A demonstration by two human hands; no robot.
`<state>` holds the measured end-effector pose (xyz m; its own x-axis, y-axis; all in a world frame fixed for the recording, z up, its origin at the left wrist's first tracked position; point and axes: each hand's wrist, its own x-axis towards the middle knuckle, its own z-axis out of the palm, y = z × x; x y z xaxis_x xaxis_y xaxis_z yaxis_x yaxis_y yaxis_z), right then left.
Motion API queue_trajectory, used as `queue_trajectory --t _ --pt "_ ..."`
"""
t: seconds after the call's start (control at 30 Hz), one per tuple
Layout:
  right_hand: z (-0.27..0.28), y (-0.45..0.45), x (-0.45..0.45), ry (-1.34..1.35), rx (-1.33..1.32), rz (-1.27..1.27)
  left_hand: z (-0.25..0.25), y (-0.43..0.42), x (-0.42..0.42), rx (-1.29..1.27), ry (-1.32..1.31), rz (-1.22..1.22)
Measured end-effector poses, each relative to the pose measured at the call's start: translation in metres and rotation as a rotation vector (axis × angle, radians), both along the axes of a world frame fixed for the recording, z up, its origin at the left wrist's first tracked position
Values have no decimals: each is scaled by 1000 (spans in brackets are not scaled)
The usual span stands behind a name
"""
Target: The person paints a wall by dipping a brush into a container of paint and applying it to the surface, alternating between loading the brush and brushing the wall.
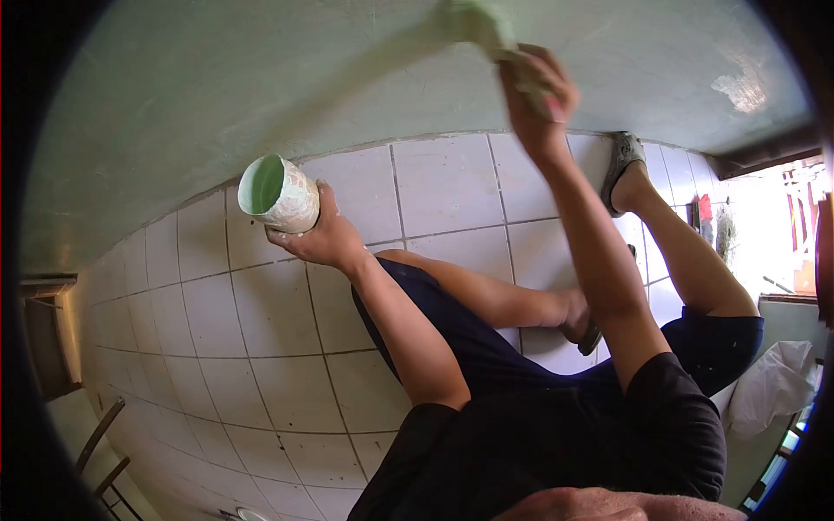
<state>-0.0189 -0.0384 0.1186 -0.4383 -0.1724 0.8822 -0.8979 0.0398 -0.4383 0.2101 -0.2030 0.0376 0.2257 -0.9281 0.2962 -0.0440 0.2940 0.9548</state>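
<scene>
My left hand (326, 233) is wrapped round a paint-smeared cup (294, 201), tilted so its open mouth shows pale green paint (271, 181) inside. My right hand (540, 91) grips a paintbrush (486, 30) by its handle, raised up against the green wall (347, 78). The bristle end is blurred, and I cannot tell whether it touches the wall. A reddish mark shows at the handle's lower end, below my fingers.
White floor tiles (443, 187) meet the wall's base. My legs are bent on the floor, one clog (621, 165) close to the wall. A whitish bare patch (743, 89) marks the wall at right. A white plastic bag (771, 386) lies at right; a doorway opens beyond.
</scene>
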Motion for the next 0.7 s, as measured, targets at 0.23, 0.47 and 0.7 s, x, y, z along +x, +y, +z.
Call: queue_trajectory --t 0.23,0.47,0.7 --pt "4 58 -17 -86 -215 -397 3 2 0 52 -32 7" --pt "-6 -79 40 119 -152 -209 -6 0 -3 -7 -145 59" --pt "29 -145 92 111 -34 364 -16 -2 -5 -124 18 -29"
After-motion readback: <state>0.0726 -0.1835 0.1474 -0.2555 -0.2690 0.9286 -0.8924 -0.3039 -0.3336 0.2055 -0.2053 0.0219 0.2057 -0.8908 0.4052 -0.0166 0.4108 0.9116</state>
